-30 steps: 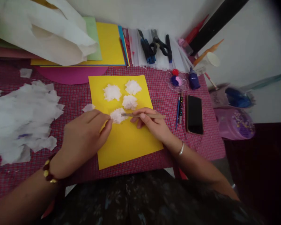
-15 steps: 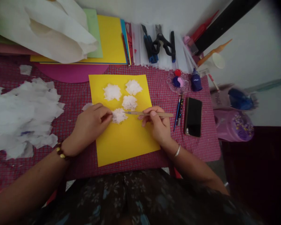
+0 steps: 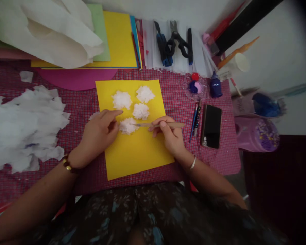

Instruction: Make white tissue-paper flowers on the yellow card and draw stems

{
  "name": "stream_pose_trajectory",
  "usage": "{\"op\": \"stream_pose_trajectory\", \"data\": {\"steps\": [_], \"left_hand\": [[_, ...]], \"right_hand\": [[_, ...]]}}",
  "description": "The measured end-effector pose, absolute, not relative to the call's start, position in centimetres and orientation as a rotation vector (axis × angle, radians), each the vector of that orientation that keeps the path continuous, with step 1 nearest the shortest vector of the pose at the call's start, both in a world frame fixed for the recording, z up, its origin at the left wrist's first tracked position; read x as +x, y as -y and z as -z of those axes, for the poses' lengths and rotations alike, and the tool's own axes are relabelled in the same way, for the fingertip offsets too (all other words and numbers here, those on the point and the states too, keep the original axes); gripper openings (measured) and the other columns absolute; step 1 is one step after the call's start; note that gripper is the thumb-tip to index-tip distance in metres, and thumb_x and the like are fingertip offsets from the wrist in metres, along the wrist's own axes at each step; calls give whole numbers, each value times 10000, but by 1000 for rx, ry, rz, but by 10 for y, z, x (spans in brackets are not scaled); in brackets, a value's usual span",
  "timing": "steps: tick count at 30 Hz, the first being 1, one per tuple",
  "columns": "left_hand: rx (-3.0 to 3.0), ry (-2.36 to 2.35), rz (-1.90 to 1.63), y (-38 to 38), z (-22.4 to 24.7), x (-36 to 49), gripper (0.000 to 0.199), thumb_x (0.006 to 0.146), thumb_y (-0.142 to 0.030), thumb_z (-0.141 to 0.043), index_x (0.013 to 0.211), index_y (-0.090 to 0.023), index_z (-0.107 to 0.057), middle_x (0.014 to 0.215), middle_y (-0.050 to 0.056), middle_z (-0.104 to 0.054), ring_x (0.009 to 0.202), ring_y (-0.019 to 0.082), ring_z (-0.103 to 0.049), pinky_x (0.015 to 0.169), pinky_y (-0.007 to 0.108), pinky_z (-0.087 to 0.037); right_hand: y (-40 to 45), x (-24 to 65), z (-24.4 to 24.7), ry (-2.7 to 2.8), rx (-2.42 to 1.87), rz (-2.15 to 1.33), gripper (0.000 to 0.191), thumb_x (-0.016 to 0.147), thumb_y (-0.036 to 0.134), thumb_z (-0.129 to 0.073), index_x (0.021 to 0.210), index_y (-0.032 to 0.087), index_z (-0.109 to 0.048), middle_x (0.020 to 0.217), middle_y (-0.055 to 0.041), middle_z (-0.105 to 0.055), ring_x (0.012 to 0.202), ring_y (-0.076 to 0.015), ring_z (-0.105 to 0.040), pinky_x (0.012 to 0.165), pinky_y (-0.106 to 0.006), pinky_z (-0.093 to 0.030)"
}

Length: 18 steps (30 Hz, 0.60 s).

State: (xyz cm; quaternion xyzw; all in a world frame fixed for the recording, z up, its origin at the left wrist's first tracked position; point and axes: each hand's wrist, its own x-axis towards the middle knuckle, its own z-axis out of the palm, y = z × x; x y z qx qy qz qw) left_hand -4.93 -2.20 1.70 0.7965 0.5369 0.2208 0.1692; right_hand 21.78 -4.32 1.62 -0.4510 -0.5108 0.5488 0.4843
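On a yellow sheet of paper (image 3: 140, 154) lie several ruffled clumps of white paper. The nearest white paper clump (image 3: 129, 126) is between my two hands. My right hand (image 3: 169, 132) pinches a thin pale wooden paintbrush (image 3: 177, 125), its narrow greyish tip on the right part of that clump. My left hand (image 3: 100, 131) is just left of the clump, index finger stretched out and thumb apart, with nothing seen between them. Farther up the sheet sit other white clumps (image 3: 121, 99).
A big heap of torn white paper (image 3: 28, 129) covers the left side. At the right are a phone (image 3: 211, 126), brushes (image 3: 194, 122), a paint palette (image 3: 196, 87) and a purple bottle (image 3: 215, 86). Scissors (image 3: 177, 41) and coloured sheets (image 3: 119, 41) lie at the back.
My left fingers have parted and come off the near clump, the index finger now stretched out. The paintbrush tip has shifted slightly down. The view has moved a little.
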Motion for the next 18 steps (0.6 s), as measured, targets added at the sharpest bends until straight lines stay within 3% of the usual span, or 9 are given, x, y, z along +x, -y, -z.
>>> {"op": "stream_pose_trajectory", "data": {"steps": [2, 7, 11, 15, 18], "left_hand": [[2332, -1404, -755, 24, -17, -50, 364, 967, -133, -529, 1243, -215, -752, 1034, 79, -717, 904, 230, -677, 781, 353, -522], [2479, -1168, -807, 26, -21, -54, 251, 1002, -120, -560, 1028, -231, -783, 964, 58, -693, 834, 198, -657, 706, 317, -508], [2609, -1095, -640, 29, -29, -57, 272, 1043, -144, -526, 1070, -202, -791, 886, 69, -698, 801, 217, -655, 663, 316, -502], [2622, -1126, -338, 36, -48, -59, 336, 1059, -167, -478, 1171, -208, -792, 910, 85, -740, 806, 239, -689, 673, 337, -513], [2457, -1139, -347, 42, -65, -69, 313, 1066, -221, -482, 1127, -235, -789, 963, 79, -773, 844, 234, -721, 723, 340, -540]], "right_hand": [[42, 218, -15, 1176, -1102, -1321, 380, 1037, 636, -643, 986, 263, -695, 752, 12, -742, 619, -137, -691, 608, -293, -581], [40, 220, -15, 1119, -1132, -1323, 379, 1025, 641, -656, 988, 266, -697, 734, 17, -731, 596, -135, -665, 592, -289, -583], [40, 221, -17, 1142, -1083, -1388, 355, 1040, 610, -654, 1007, 260, -702, 750, 13, -736, 626, -138, -688, 597, -281, -580], [42, 220, -20, 1225, -1072, -1489, 384, 1037, 636, -649, 1009, 257, -711, 763, -1, -740, 652, -149, -699, 619, -301, -596], [43, 220, -20, 1300, -1069, -1520, 390, 1039, 632, -650, 1001, 250, -719, 786, -11, -756, 658, -146, -702, 631, -302, -601]]}}
